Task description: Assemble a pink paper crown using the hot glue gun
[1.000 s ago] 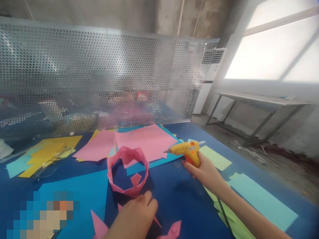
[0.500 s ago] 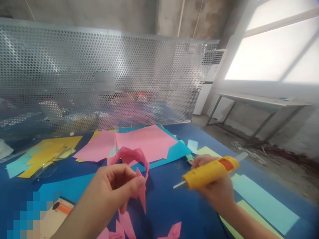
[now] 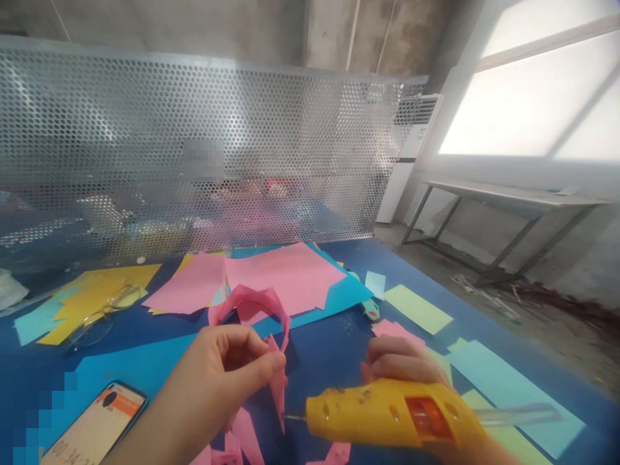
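The left hand is in the lower middle of the view. Its thumb and forefinger are pinched shut on a narrow pointed piece of pink paper, which hangs down from the fingertips just above the table. Directly behind the fingers rises a folded pink paper band bent into a ring; whether the pointed piece is joined to it cannot be told.

The right hand is wrapped round the grip of a yellow plastic hot-glue gun. Only the knuckles show above the body. The gun lies almost level, with its thin metal nozzle aimed left, just beside the lower tip of the pinched piece but apart from it. A clear glue stick juts from the back.

To do this well, the pinching fingers are best kept high on the paper, away from the hot nozzle. The piece should be held steady, with the glue kept to a small dot near the edge.

Further out, on the blue table top, lie pink paper offcuts under the left hand, a smartphone with a lit screen at the lower left, large pink sheets, yellow sheets with clear spectacles on them, a pale green strip and a pale blue strip. A perforated metal screen stands along the far edge.
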{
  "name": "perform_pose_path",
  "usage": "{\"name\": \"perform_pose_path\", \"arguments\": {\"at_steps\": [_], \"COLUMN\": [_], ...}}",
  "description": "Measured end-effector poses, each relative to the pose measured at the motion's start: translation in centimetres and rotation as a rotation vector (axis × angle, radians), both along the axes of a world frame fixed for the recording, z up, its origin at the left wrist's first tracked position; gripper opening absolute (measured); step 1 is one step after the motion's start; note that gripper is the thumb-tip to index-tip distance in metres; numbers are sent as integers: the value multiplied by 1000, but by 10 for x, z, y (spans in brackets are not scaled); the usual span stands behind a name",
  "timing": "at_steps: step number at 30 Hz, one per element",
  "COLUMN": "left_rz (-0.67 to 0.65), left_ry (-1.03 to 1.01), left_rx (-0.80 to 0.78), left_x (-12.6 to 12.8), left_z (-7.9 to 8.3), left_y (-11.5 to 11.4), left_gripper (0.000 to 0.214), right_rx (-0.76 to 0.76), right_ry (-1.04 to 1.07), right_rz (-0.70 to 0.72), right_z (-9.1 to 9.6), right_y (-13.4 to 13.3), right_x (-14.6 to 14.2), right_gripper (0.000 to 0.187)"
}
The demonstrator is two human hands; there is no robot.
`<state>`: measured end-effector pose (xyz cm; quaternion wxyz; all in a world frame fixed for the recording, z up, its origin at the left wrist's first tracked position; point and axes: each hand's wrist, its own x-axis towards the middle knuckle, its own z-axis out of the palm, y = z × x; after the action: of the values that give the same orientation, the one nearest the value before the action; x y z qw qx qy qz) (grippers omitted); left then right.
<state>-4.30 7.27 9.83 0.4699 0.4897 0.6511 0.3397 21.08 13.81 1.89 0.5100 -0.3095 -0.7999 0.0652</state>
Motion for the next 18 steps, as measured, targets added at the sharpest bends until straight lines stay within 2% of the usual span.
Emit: {"name": "perform_pose_path", "arguments": {"at_steps": [3,5,18], "left_rz": [-3,-3,-13], "left_ry": [19,26,59], "left_rx": [-5,-7,-13], "left_x": [-2,-2,-2], "left_z": [-4,-5,-5], "left_y": [1,1,3], "left_gripper": [39,38,37], "right_rx": [125,160,294], "right_ry": [-7,-18,-108], "right_rz": [100,112,164], "right_z": [4,8,29], "right_y": [1,1,-7], "right_x": [-1,-3,-6], "right_gripper": [18,21,8]}}
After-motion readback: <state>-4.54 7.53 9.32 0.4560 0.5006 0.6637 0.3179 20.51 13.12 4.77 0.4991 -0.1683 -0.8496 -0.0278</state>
